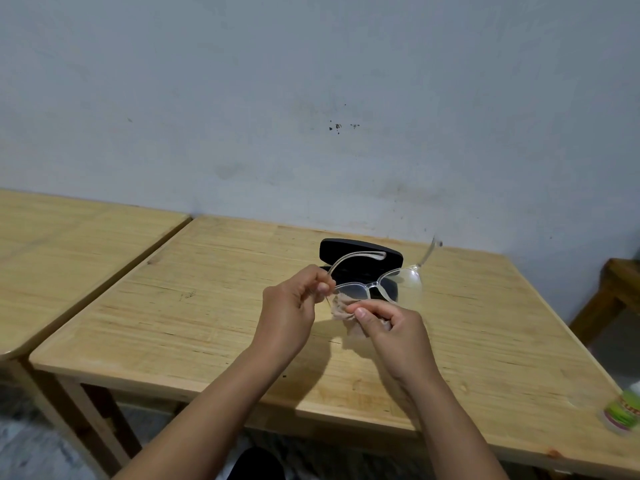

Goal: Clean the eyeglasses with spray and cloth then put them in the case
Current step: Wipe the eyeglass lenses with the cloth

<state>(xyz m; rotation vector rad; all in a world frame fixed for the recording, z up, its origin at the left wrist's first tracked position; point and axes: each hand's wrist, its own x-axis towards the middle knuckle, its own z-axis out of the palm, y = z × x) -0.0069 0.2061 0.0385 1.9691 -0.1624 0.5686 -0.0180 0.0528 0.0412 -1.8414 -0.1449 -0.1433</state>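
Clear-framed eyeglasses (pixel 375 284) are held above the wooden table (pixel 207 327), temples unfolded. My left hand (pixel 289 306) pinches the frame at its left hinge. My right hand (pixel 388 329) grips a small beige cloth (pixel 343 308) and presses it against the lower edge of the left lens. An open black case (pixel 356 254) lies on the table just behind the glasses, partly hidden by them. A green-labelled spray bottle (pixel 621 412) lies at the table's right front corner, cut off by the picture edge.
A second wooden table (pixel 69 244) stands to the left with a narrow gap between. A grey wall (pixel 311 116) runs behind both. A wooden stool (pixel 613 289) stands at far right.
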